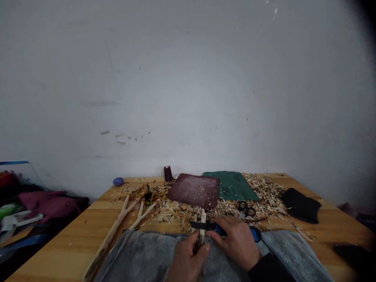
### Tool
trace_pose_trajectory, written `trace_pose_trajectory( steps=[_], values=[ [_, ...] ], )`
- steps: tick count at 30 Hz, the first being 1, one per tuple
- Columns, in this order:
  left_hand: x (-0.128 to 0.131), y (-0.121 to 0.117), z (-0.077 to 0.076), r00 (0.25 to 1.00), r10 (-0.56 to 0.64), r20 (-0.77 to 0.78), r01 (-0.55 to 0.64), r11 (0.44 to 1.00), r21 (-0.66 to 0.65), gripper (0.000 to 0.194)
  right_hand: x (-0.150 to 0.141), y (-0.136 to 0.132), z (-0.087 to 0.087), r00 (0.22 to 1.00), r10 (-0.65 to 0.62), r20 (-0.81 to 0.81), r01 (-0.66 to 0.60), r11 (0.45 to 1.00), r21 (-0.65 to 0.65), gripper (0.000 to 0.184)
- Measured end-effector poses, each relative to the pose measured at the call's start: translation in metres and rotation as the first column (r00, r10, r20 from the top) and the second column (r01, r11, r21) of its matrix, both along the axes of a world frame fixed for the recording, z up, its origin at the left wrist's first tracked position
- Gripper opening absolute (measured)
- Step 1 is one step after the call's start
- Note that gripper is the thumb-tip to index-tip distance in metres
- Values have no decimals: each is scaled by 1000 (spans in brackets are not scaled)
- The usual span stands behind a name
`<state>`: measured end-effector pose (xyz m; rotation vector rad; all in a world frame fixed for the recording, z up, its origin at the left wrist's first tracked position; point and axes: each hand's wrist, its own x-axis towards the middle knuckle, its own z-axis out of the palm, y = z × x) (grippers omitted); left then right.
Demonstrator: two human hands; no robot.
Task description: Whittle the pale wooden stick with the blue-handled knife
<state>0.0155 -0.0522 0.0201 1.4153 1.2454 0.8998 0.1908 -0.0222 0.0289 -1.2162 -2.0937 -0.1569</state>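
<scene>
My left hand (188, 256) is closed around a short wooden stick (203, 218), whose pale, peeled end points away from me. My right hand (236, 239) grips the blue and black handle of a knife (199, 225). The dark blade lies crosswise over the stick, just beyond my left fingers. Part of the handle is hidden by my right fingers, and its butt shows at the right. Under both hands spreads a grey cloth (155, 250) along the table's near edge.
Wood shavings (173, 213) cover much of the wooden table (64, 244). Peeled forked branches (110, 237) lie at left. Farther back are a maroon sheet (194, 190), a green sheet (235, 185), scissors (246, 211), a thread spool (167, 173) and a black piece (302, 204). A wall (188, 98) stands behind.
</scene>
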Motion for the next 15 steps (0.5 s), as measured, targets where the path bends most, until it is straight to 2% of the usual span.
trace_pose_trajectory(
  steps=[3, 6, 10, 12, 15],
  values=[
    [2, -1, 1, 997, 12, -79, -11, 1000, 11, 41, 5, 5, -5, 999, -33, 15, 33, 999, 25, 41],
    [3, -1, 2, 999, 4, -53, -6, 999, -41, 44, 20, 16, -11, 987, -163, -12, 163, 986, 18, 45],
    [1, -1, 2, 999, -17, -47, 16, 1000, -13, 44, 43, 29, -16, 944, -318, -82, 319, 948, -7, 51],
    [-1, -1, 3, 998, 0, -64, 1, 1000, 7, 45, 44, 29, -16, 945, -311, -104, 311, 950, -20, 48],
    [-5, -1, 8, 992, 106, -62, -99, 989, 106, 37, 31, 22, -13, 974, -200, -104, 198, 980, -26, 45]
  ],
)
